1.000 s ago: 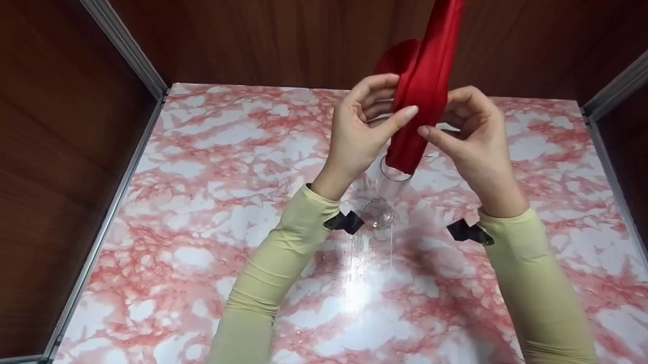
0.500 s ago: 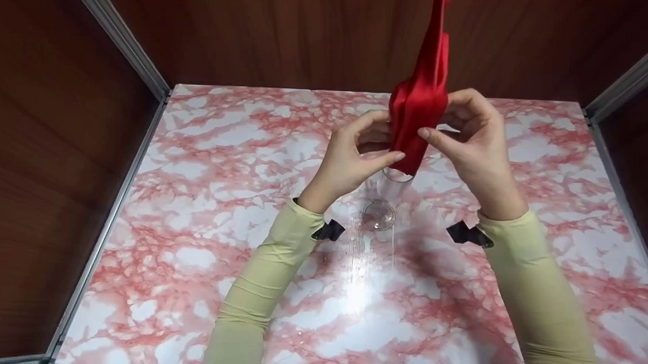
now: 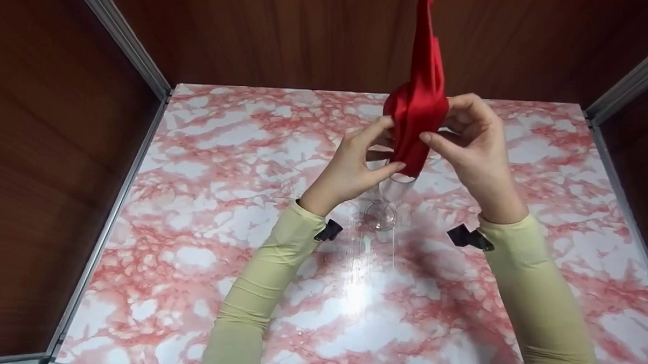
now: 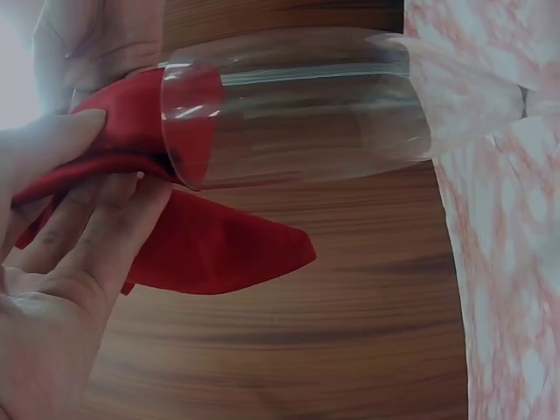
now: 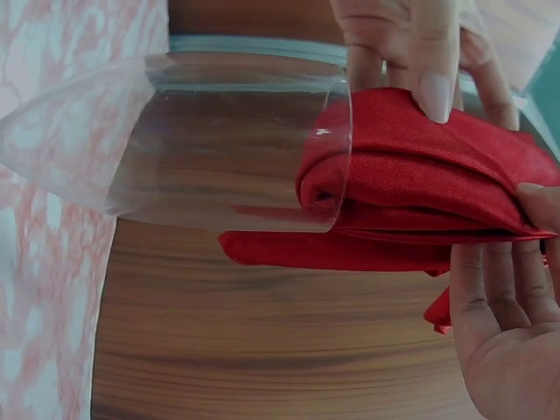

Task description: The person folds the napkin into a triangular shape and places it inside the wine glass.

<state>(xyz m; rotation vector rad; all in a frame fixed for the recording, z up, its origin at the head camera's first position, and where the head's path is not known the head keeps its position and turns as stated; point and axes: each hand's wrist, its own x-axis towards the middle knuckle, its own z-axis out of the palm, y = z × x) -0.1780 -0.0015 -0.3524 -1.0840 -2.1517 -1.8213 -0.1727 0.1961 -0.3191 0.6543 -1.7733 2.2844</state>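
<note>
A folded red satin cloth napkin (image 3: 421, 112) stands tall over a clear stemmed glass (image 3: 396, 191), its pointed tip upward. The napkin's lower rolled end (image 5: 328, 175) sits just inside the glass rim, and a loose red flap hangs outside the bowl (image 4: 297, 114) in both wrist views. My left hand (image 3: 351, 164) pinches the napkin low on its left side, thumb right at the rim. Higher up on the right, my right hand (image 3: 478, 149) holds the cloth between thumb and fingers. The glass stands upright on its round foot (image 3: 380, 216).
A red-and-white marbled tabletop (image 3: 192, 258) lies beneath everything. Dark wood panels enclose it at the back (image 3: 280, 35) and both sides, with metal strips (image 3: 119, 35) along the corners. Black camera mounts (image 3: 468, 236) sit at both wrists.
The left hand has moved down the napkin toward the glass rim and regripped there. The napkin's top has sunk and leaned left. The right hand has stayed nearly in place.
</note>
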